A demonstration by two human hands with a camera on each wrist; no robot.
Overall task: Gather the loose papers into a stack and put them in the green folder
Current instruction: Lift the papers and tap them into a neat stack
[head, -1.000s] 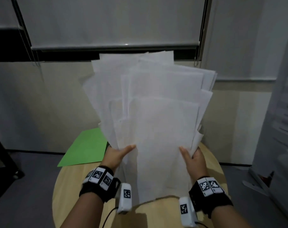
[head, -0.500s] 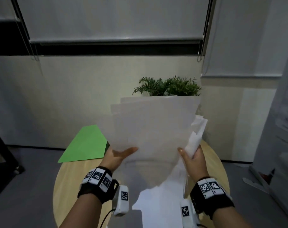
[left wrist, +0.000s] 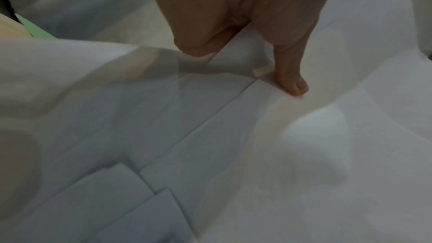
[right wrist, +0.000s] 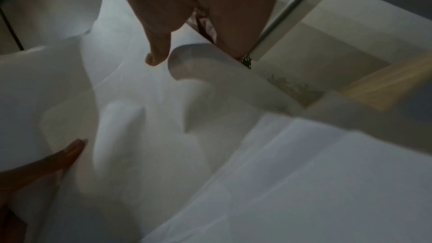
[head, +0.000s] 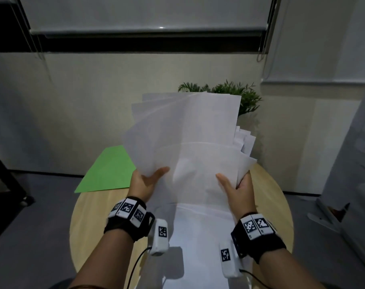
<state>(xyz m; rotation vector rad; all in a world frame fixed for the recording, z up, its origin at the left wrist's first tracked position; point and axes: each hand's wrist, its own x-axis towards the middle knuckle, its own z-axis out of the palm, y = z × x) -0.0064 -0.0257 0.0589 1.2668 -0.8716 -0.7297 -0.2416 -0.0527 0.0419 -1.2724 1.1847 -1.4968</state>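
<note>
A loose, uneven bundle of white papers [head: 190, 142] stands tilted above the round wooden table [head: 89, 217], its lower ends trailing on the tabletop toward me. My left hand [head: 148, 180] grips the bundle's left edge, thumb on the front sheet. My right hand [head: 235, 186] holds the right edge the same way, fingers behind the sheets. The left wrist view shows the thumb [left wrist: 292, 82] pressing on overlapping sheets [left wrist: 210, 145]. In the right wrist view the thumb [right wrist: 156, 58] lies on curled paper [right wrist: 210, 117]. The green folder [head: 108, 170] lies shut at the table's far left, overhanging the edge.
A potted green plant [head: 235, 94] stands behind the papers at the table's far side. A pale wall and window blinds rise beyond. A white panel [head: 348, 174] leans at the right, dark furniture [head: 4, 184] at the left.
The bundle has dropped from high in front of me to lower over the table, uncovering the plant; its sheets have slid closer together and the lower ends now lie on the tabletop.
</note>
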